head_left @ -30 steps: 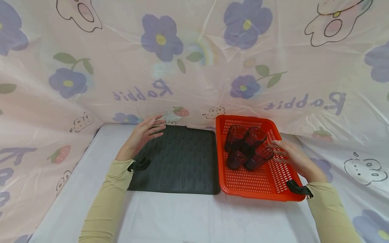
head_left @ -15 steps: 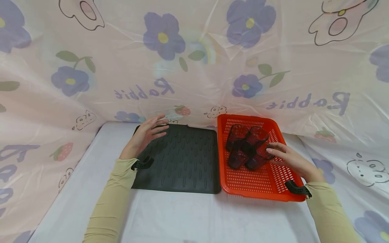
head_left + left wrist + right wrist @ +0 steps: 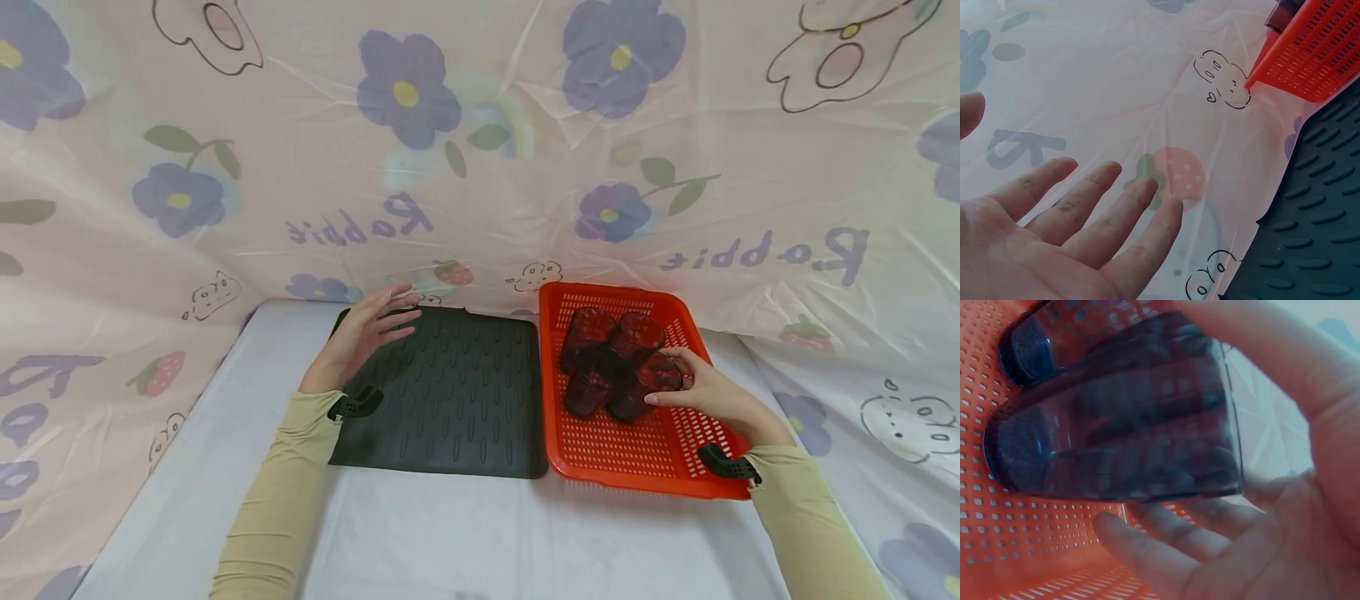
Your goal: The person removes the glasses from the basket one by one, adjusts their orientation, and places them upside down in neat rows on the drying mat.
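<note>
My right hand (image 3: 716,396) is at the front right of several dark purple drinking glasses, curled round the nearest glass (image 3: 643,390) close to its rim. In the right wrist view, that glass (image 3: 1122,425) lies between the thumb (image 3: 1260,337) at the top and the fingers (image 3: 1154,547) below; how firmly they press is unclear. The glass stands in an orange-red plastic basket (image 3: 600,462) against the others (image 3: 590,333). Over the dark grey ridged mat (image 3: 465,400), at its left side, my left hand (image 3: 360,337) hovers palm inward, fingers extended, holding nothing.
Mat and basket stand side by side on a white-covered table (image 3: 435,533). A flower-patterned plastic sheet (image 3: 480,200) hangs close behind them and at both sides. The basket's raised rim surrounds the glasses.
My right hand has moved left to the nearest glass, its thumb and fingers now around the rim. The left hand keeps its pose. The glasses stay in place while the view shifts slightly.
</note>
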`<state>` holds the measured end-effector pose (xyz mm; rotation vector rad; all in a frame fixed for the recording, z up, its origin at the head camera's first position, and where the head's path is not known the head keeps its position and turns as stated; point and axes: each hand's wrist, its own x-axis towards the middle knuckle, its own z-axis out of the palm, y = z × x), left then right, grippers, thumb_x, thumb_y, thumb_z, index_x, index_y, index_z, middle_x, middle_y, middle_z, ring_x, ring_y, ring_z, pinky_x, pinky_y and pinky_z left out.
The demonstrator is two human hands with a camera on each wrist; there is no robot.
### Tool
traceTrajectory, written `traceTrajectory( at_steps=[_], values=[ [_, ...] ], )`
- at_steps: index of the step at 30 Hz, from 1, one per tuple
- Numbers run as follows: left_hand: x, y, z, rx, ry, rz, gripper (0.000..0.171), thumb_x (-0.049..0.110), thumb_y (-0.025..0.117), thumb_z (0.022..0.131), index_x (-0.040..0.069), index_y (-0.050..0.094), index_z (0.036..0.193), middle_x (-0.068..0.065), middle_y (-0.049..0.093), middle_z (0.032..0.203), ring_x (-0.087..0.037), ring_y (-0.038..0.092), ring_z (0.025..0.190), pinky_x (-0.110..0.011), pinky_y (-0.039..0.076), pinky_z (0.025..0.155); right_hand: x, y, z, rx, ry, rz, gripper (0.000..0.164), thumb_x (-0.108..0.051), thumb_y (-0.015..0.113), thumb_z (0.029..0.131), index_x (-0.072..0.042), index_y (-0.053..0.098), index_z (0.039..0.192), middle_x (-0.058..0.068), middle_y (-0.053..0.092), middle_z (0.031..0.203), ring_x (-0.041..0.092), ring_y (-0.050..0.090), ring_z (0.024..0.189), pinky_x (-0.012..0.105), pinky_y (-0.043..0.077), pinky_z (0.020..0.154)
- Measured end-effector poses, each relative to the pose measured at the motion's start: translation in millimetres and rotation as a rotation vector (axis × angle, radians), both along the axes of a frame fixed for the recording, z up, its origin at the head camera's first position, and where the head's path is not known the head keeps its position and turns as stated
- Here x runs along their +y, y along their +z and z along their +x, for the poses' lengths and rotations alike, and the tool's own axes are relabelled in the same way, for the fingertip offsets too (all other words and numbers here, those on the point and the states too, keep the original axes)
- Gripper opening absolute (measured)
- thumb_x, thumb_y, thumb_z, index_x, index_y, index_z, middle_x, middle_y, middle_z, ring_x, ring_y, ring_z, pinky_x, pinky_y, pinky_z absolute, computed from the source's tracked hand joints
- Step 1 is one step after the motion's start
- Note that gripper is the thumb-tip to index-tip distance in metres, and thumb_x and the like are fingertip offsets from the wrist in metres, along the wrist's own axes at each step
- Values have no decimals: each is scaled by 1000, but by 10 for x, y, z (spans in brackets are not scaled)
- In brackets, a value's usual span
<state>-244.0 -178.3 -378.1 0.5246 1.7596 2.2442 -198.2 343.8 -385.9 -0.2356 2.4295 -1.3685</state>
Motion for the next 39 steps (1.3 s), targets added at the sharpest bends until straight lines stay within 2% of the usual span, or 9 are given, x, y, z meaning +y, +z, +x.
traceTrajectory(
  at_steps=[4, 12, 18, 23, 25, 31, 34, 39],
  values=[
    [14, -6, 1, -12, -3, 8, 51, 33, 38, 105, 7, 31, 149, -19, 36, 147, -40, 33, 134, -51, 33, 107, -10, -45, -16, 34, 8, -18, 76, -16, 76, 84, 1, 26, 138, 27, 45, 133, 40, 49, 116, 23, 51, 82],
    [37, -51, 12, -22, -10, 2, 50, 31, 36, 105, 7, 31, 149, -25, 29, 149, -42, 32, 134, -52, 32, 107, -17, -2, 1, 105, 8, 110, 77, -24, 79, 81, 1, 32, 136, 24, 51, 128, 40, 49, 114, 23, 50, 81],
    [72, -94, 21, -32, -9, -24, 48, 30, 33, 106, 7, 31, 149, -20, 35, 148, -40, 33, 134, -52, 33, 107, -17, 52, 65, 132, -4, 162, 80, -27, 80, 80, 3, 32, 138, 24, 53, 125, 37, 53, 111, 22, 50, 79],
    [83, -129, 26, -49, -7, -34, 49, 31, 35, 106, 7, 32, 149, -18, 37, 147, -39, 35, 133, -53, 32, 107, 14, 77, 116, 165, 10, 185, 75, -26, 80, 80, 3, 38, 135, 23, 57, 122, 35, 56, 109, 22, 51, 78],
    [80, -137, 28, -56, -7, -33, 50, 32, 36, 105, 8, 32, 149, -18, 37, 147, -38, 36, 133, -53, 31, 107, 40, 81, 127, 172, 15, 169, 72, -25, 80, 80, 3, 40, 134, 22, 58, 121, 32, 58, 107, 21, 51, 78],
    [72, -137, 31, -54, -4, -27, 50, 31, 36, 105, 7, 32, 149, -18, 37, 147, -38, 35, 134, -53, 32, 107, 110, 193, 170, 190, -4, 102, 69, -17, 78, 82, 5, 37, 135, 24, 61, 116, 10, 64, 94, 23, 54, 74],
    [72, -131, 35, -49, -3, -29, 49, 29, 35, 106, 7, 32, 149, -19, 37, 147, -39, 35, 134, -53, 32, 107, 124, 286, 197, 213, -19, 111, 73, -15, 77, 83, 6, 35, 138, 26, 58, 119, 4, 63, 93, 23, 55, 73],
    [74, -123, 50, -50, -5, -29, 49, 29, 34, 106, 7, 31, 149, -19, 36, 147, -39, 35, 133, -53, 32, 107, 119, 447, 240, 258, -39, 174, 77, -18, 78, 82, 4, 35, 142, 24, 55, 124, 1, 60, 95, 17, 51, 73]
  ],
)
